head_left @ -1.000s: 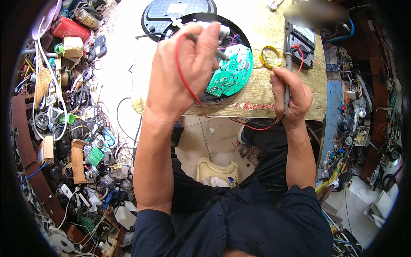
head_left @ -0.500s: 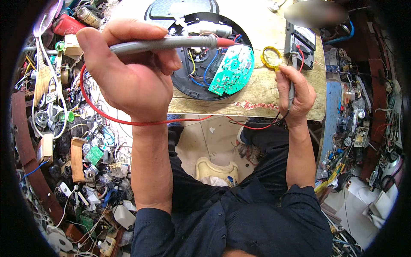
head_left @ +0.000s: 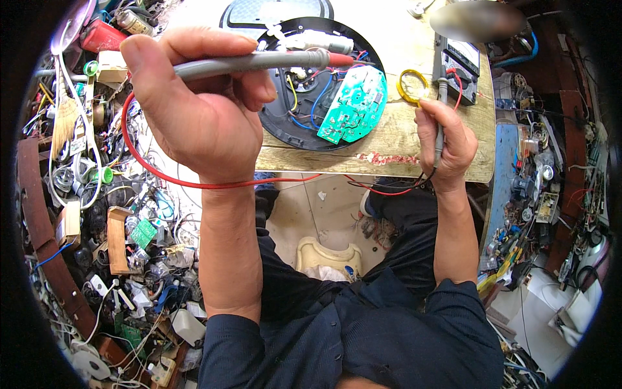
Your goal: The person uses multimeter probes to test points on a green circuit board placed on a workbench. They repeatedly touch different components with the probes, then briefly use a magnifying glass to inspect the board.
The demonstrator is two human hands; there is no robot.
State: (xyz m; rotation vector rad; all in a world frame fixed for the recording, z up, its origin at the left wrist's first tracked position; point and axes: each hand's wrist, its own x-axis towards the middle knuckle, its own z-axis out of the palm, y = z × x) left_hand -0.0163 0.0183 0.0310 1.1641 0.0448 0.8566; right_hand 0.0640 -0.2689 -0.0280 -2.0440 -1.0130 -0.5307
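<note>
Hands (head_left: 201,123) hold probes (head_left: 259,62); red tip (head_left: 339,59) seemingly near circuit board (head_left: 353,104).

We see a grey, red-tipped probe (head_left: 259,63) held nearly level (its tip points right), and a second grey probe (head_left: 441,117) beside a yellow ring (head_left: 400,89) toward the bench's (head_left: 476,146) right edge. A green circuit board (head_left: 353,104) lies in a round black housing (head_left: 285,126) near the front edge.

green circuit board (head_left: 353,107), red-tipped grey probe (head_left: 259,62); red cable (head_left: 227,186), yellow ring (head_left: 401,91)
</note>
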